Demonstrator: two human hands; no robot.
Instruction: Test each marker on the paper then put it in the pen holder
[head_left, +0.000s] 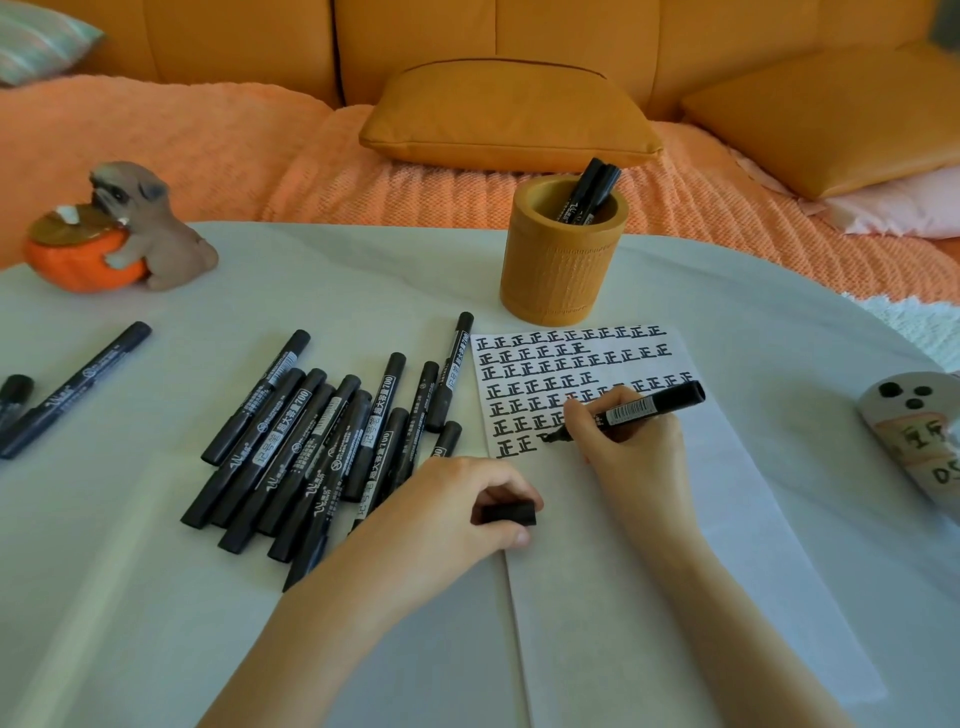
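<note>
My right hand (631, 441) grips an uncapped black marker (660, 404) with its tip down on the white paper (649, 545), at the end of the lowest of several rows of written characters. My left hand (467, 509) rests at the paper's left edge and pinches the marker's black cap (509, 513). A pile of several capped black markers (317, 441) lies left of the paper. Behind the paper stands the round tan pen holder (563, 260), with black markers (589, 192) sticking out of it.
Another marker (78, 387) and a second one cut off by the frame edge (13, 395) lie at the far left. A dog-and-pumpkin figurine (119, 228) stands at the back left. A painted object (914, 441) sits at the right edge. An orange sofa (509, 114) is behind the table.
</note>
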